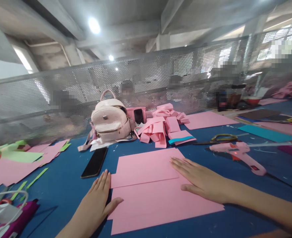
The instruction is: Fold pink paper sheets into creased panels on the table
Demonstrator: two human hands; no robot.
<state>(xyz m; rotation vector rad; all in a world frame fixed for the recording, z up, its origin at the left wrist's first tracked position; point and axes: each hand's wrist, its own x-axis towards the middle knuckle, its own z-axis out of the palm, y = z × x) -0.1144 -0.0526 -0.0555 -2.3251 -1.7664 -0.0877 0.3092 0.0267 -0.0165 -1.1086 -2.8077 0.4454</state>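
In front of me on the blue table lie overlapping sheets of pink paper, a smaller pink piece covering their far part. My left hand rests at their left edge, fingers stretched forward and thumb lying over the paper. On the right side, my right hand lies flat with its fingertips on the upper right of the sheets. Neither hand grips anything. A black phone lies just beyond my left fingers. Right of my right hand is a pink glue gun with a small red light.
A pale backpack stands by the perforated metal screen, beside folded pink paper strips. Scissors lie behind the glue gun. Pink and green paper covers the far left, near a purple case with a white cable. People sit beyond the screen.
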